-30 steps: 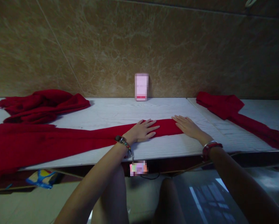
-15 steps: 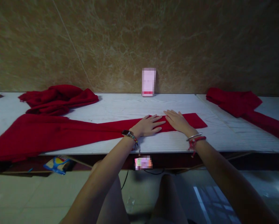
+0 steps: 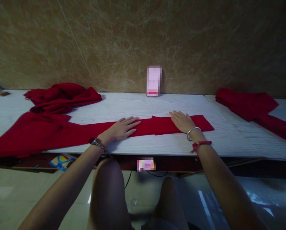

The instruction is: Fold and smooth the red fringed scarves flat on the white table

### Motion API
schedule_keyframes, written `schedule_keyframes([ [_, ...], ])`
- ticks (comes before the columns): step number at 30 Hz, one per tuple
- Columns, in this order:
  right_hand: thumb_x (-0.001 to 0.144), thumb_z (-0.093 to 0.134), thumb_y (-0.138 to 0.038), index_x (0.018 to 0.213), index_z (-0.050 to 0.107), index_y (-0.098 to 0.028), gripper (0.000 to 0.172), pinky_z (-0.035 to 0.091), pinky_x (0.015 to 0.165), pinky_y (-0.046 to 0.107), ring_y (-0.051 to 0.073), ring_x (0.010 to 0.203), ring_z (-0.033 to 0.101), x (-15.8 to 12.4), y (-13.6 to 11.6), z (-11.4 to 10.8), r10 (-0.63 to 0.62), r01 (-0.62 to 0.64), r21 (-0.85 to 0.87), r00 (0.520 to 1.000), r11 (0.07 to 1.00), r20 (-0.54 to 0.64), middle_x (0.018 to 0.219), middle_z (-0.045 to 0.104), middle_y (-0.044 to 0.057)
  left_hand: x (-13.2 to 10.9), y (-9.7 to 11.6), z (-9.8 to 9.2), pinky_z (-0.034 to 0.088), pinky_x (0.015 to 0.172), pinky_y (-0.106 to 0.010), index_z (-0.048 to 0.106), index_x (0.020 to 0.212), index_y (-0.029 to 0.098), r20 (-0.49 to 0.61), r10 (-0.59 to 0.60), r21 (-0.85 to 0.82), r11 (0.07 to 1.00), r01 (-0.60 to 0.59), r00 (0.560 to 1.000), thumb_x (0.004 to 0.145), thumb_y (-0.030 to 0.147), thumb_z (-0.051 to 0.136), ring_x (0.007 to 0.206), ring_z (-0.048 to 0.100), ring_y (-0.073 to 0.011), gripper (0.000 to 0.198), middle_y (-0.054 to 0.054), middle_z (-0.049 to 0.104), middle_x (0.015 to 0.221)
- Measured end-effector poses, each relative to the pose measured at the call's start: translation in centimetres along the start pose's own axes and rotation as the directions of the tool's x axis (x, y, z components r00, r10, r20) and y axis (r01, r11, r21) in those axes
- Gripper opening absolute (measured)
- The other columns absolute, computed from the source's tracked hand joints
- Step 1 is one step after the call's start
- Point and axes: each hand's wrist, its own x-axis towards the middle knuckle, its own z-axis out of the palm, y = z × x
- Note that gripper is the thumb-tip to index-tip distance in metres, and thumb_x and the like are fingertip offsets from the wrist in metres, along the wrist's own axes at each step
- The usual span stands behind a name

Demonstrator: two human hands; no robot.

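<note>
A long red scarf (image 3: pixel 61 132) lies stretched along a low white board (image 3: pixel 143 105), its right end folded flat. My left hand (image 3: pixel 121 129) rests palm down on the scarf near the middle, fingers spread. My right hand (image 3: pixel 182 121) lies flat on the folded right end, fingers out. Neither hand grips anything.
A crumpled red scarf (image 3: pixel 61 95) sits at the back left, another red scarf (image 3: pixel 250 105) at the right. A small pink box (image 3: pixel 154 80) stands against the marbled brown wall. A blue and yellow object (image 3: pixel 60 160) lies on the floor under the board. My knees are below.
My left hand has slid left along the scarf, away from my right hand. The right hand stays on the folded end. The view has shifted slightly.
</note>
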Motion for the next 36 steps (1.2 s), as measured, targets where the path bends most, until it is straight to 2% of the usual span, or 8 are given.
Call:
schedule_keyframes([
  [5, 0.094, 0.022, -0.032, 0.141, 0.038, -0.027, 0.05, 0.024, 0.11, 0.054, 0.025, 0.136, 0.032, 0.0, 0.1, -0.2, 0.075, -0.075, 0.008, 0.997, 0.997, 0.011, 0.149, 0.036, 0.002, -2.8, -2.4, -0.1, 0.024, 0.11, -0.042, 0.032, 0.144, 0.02, 0.033, -0.121, 0.039, 0.992, 0.12, 0.992, 0.097, 0.04, 0.021, 0.14, 0.022, -0.0226, 0.051, -0.008, 0.024, 0.153],
  [10, 0.094, 0.021, -0.033, 0.14, 0.039, -0.026, 0.05, 0.025, 0.109, 0.054, 0.025, 0.135, 0.034, 0.3, 0.4, 0.0, 0.077, -0.077, 0.019, 0.997, 0.997, 0.014, 0.149, 0.036, 0.003, -3.1, -2.3, 0.0, 0.026, 0.109, -0.045, 0.033, 0.143, 0.019, 0.02, -0.177, 0.057, 0.983, 0.176, 0.984, 0.097, 0.04, 0.022, 0.139, 0.025, -0.0255, 0.052, -0.01, 0.025, 0.152],
  [15, 0.094, 0.022, -0.034, 0.14, 0.039, -0.027, 0.05, 0.026, 0.109, 0.054, 0.025, 0.136, 0.033, 0.5, 1.9, 0.0, 0.095, -0.094, -0.022, 0.995, 0.995, 0.017, 0.149, 0.036, 0.002, -1.9, -1.1, 0.1, 0.024, 0.11, -0.046, 0.033, 0.143, 0.023, -0.008, -0.158, 0.018, 0.987, 0.158, 0.987, 0.096, 0.041, 0.023, 0.14, 0.023, -0.0253, 0.051, -0.008, 0.025, 0.153],
  [24, 0.094, 0.021, -0.034, 0.14, 0.039, -0.025, 0.051, 0.03, 0.108, 0.052, 0.025, 0.134, 0.036, 0.3, 6.6, -0.1, 0.151, -0.149, -0.087, 0.988, 0.985, 0.019, 0.149, 0.036, 0.004, 2.8, 0.3, 0.4, 0.024, 0.11, -0.043, 0.035, 0.142, 0.023, -0.077, -0.051, -0.006, 0.999, 0.051, 0.996, 0.096, 0.04, 0.027, 0.139, 0.024, -0.0224, 0.05, -0.007, 0.029, 0.151],
  [29, 0.094, 0.021, -0.032, 0.14, 0.04, -0.024, 0.051, 0.031, 0.107, 0.05, 0.025, 0.133, 0.038, 0.3, 7.3, -0.2, 0.177, -0.175, -0.103, 0.984, 0.979, 0.011, 0.149, 0.037, 0.005, 3.9, 1.1, 0.3, 0.024, 0.111, -0.041, 0.037, 0.141, 0.019, -0.082, -0.031, -0.014, 0.999, 0.03, 0.996, 0.096, 0.038, 0.028, 0.138, 0.027, -0.0217, 0.05, -0.009, 0.033, 0.15],
  [33, 0.094, 0.022, -0.033, 0.139, 0.041, -0.021, 0.051, 0.032, 0.105, 0.054, 0.027, 0.132, 0.039, 0.1, 7.2, -0.3, 0.185, -0.184, -0.123, 0.983, 0.975, -0.003, 0.147, 0.04, 0.009, 2.0, 1.1, -0.4, 0.022, 0.111, -0.045, 0.042, 0.138, 0.02, -0.118, -0.02, 0.023, 0.999, 0.023, 0.993, 0.096, 0.037, 0.026, 0.138, 0.028, -0.0223, 0.047, -0.008, 0.035, 0.149],
  [36, 0.091, 0.03, -0.031, 0.135, 0.046, -0.021, 0.048, 0.031, 0.102, 0.063, 0.032, 0.132, 0.038, 0.1, 7.0, -0.7, 0.126, -0.141, -0.172, 0.987, 0.975, -0.098, 0.144, 0.043, 0.011, -1.3, -1.0, -1.6, 0.023, 0.111, -0.047, 0.042, 0.137, 0.023, -0.166, -0.048, 0.076, 0.995, 0.062, 0.985, 0.096, 0.038, 0.027, 0.138, 0.028, -0.0231, 0.047, -0.007, 0.034, 0.149],
])
